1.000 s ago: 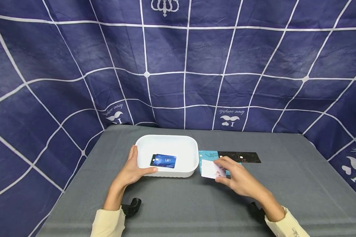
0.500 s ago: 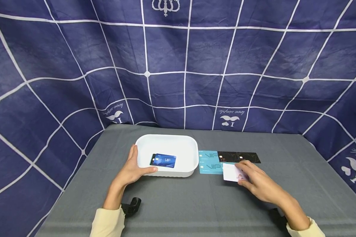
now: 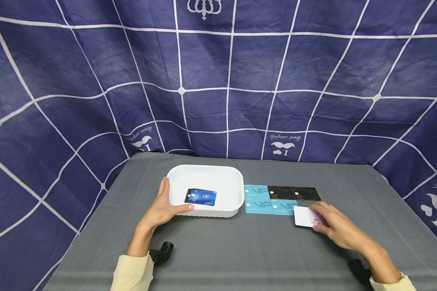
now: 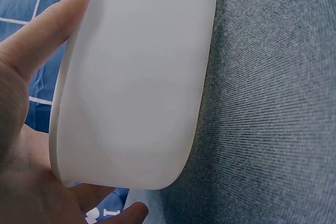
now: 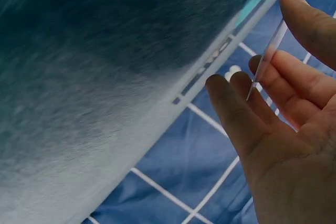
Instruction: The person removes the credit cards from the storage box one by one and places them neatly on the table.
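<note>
A pink-patterned card, long axis left-to-right, is gripped by the right hand; a white tray, by the left hand.

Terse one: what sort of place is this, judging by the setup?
Probably a makeshift tabletop recording station: a gray cloth-covered table, a blue grid-patterned curtain hanging behind it, and a black device worn at the left wrist, likely a camera.

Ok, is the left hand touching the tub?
Touching. The head view shows the left hand gripping the tub, thumb over the near rim; the left wrist view also shows the thumb against the rim.
</note>
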A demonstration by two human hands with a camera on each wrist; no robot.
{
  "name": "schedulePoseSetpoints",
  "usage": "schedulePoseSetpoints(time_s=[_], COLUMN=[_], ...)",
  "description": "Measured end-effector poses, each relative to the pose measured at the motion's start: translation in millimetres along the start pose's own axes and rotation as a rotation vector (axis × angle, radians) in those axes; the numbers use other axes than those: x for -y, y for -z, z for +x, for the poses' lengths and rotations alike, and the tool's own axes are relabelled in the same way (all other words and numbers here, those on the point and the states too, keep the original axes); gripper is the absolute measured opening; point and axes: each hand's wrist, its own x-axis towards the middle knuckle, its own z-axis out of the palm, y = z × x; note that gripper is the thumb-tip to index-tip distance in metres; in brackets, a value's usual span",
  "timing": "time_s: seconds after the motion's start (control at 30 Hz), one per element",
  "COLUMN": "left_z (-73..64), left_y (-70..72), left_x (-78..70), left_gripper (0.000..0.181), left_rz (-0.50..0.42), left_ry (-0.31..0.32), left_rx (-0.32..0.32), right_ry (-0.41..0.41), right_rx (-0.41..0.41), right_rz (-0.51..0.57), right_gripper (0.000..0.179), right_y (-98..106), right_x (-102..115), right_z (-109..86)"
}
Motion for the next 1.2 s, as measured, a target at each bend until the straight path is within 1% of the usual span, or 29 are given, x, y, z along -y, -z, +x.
schedulePoseSetpoints(time_s=[0.17,0.3,0.4,0.5,0.7,0.93,1.03,1.2], left_z=[0.2,0.7,0.0,-0.3,0.6,0.1,0.2,0.3], left_y=[-0.3,-1.4,0.4,0.2,-1.4,-1.9,-1.5,-0.2], left_x=[0.1,-0.2,0.2,0.3,0.3,-0.9,-0.9,-1.1], left_gripper=[0.134,0.133,0.133,0.133,0.133,0.131,0.132,0.132], left_rz=[-0.003,-0.001,-0.002,-0.01,-0.012,-0.019,-0.014,-0.002], left_ry=[0.009,0.01,0.015,0.013,0.005,-0.009,0.001,0.016], left_rx=[0.007,0.006,0.0,0.0,-0.002,0.0,0.0,0.003], right_ry=[-0.034,-0.039,-0.082,-0.134,-0.128,-0.159,-0.164,-0.172], right_rx=[-0.006,-0.042,-0.007,0.054,0.068,0.129,0.145,0.147], right_rz=[-0.018,-0.025,-0.013,-0.004,-0.003,0.004,0.012,0.033], right_gripper=[0.048,0.049,0.048,0.046,0.046,0.045,0.045,0.045], right_y=[-2,-2,0,4,4,0,-1,-3], right_x=[-13,-25,-28,-29,-32,-33,-33,-33], right_z=[-6.7,-9.3,-4.4,-0.2,4.6,11.0,13.2,14.6])
